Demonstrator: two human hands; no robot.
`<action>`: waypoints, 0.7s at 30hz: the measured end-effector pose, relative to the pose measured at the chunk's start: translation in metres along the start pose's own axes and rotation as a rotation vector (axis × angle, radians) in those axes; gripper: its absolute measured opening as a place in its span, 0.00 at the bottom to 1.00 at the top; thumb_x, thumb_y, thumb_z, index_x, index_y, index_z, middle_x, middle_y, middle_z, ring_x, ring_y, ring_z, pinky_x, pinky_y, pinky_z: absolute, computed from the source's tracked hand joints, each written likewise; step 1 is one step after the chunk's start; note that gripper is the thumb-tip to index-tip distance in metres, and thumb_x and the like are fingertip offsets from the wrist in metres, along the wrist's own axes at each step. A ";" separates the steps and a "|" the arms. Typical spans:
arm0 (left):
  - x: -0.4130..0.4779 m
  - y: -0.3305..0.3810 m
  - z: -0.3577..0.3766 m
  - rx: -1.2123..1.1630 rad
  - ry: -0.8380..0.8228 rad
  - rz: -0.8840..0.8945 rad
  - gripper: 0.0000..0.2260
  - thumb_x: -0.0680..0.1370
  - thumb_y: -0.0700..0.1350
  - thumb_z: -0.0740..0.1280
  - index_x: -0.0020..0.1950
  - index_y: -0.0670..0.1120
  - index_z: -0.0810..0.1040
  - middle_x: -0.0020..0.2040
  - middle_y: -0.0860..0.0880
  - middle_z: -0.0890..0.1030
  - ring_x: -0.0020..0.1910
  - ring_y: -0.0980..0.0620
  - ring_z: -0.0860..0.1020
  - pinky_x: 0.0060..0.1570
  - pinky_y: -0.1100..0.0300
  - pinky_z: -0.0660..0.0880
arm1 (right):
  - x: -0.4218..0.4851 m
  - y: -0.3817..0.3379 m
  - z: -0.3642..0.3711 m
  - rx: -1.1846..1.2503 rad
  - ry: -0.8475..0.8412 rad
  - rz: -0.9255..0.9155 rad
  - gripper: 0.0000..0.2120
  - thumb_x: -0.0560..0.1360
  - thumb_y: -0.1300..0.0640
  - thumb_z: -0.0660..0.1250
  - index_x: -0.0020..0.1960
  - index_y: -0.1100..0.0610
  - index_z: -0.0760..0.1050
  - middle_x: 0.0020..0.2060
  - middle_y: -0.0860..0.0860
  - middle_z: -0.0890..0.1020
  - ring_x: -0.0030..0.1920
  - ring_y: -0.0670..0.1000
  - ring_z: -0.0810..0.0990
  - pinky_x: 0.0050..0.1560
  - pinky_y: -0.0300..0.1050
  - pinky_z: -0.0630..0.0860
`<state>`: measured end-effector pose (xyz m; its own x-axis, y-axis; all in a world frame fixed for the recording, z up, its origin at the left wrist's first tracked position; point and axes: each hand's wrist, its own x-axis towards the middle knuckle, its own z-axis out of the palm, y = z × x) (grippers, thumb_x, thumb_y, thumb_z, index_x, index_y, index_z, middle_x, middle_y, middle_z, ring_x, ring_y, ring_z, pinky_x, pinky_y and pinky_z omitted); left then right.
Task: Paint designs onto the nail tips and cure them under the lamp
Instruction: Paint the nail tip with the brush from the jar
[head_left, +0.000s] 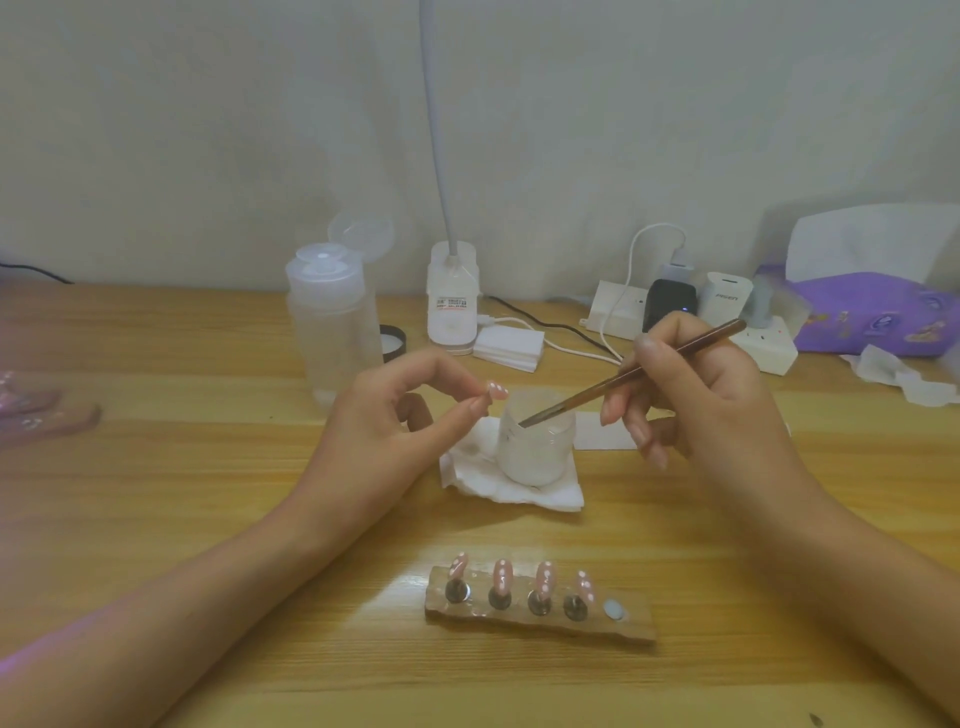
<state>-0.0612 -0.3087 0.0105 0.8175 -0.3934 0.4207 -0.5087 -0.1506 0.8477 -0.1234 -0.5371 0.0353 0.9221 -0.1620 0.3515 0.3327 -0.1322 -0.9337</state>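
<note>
A small white jar (535, 441) stands in the middle of the wooden tabletop (208, 493), on a folded white tissue (511, 491). Just left of the jar, the left hand (384, 415) pinches one pink nail tip (497, 391) between the thumb and first finger. It holds the nail tip up in the air, beside the top of the jar. The nail tip has little white dots on it. Just right of the jar, the right hand (696, 395) has its fingers curled round a thin brown brush (639, 371), like holding a pencil. The brush slants down, and its pointy end is at the mouth of the jar.

In front of the jar, closer to the person, lies a brown holder (540, 616). Four other nail tips (503, 576) stand on it in a row, pink with white dots. The spot at the holder's right end shows only a pale round disc.

Behind the jar and to the left stands a clear bottle (332, 322) with its flip lid open. Straight behind the jar stands a white lamp (452, 296) whose bendy neck goes up out of view. A pile of white pads (511, 348) lies next to it. Behind the jar and to the right are a white power strip (769, 353) with plugs in it and a purple pack of tissues (878, 317).
</note>
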 end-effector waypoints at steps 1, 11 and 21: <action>0.000 0.000 0.000 0.004 -0.001 0.001 0.04 0.77 0.44 0.72 0.43 0.53 0.82 0.49 0.54 0.85 0.26 0.59 0.67 0.30 0.69 0.68 | 0.000 0.002 -0.002 0.030 0.034 0.015 0.11 0.83 0.56 0.59 0.43 0.58 0.70 0.31 0.57 0.81 0.25 0.49 0.73 0.21 0.38 0.68; -0.001 0.001 0.001 0.008 -0.044 0.028 0.02 0.74 0.50 0.72 0.42 0.55 0.80 0.48 0.54 0.85 0.25 0.59 0.67 0.29 0.68 0.68 | -0.003 0.019 -0.010 0.233 0.207 0.115 0.12 0.84 0.57 0.58 0.41 0.56 0.69 0.29 0.54 0.80 0.25 0.48 0.71 0.23 0.36 0.66; 0.000 0.000 0.002 0.057 -0.027 0.044 0.04 0.75 0.45 0.74 0.41 0.51 0.81 0.41 0.57 0.84 0.24 0.58 0.72 0.29 0.70 0.69 | -0.003 0.019 -0.009 0.235 0.124 0.094 0.11 0.76 0.47 0.63 0.42 0.54 0.72 0.33 0.54 0.83 0.27 0.47 0.74 0.25 0.35 0.68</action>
<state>-0.0624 -0.3106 0.0100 0.7871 -0.4246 0.4474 -0.5588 -0.1839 0.8086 -0.1215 -0.5481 0.0176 0.9245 -0.2833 0.2549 0.2972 0.1171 -0.9476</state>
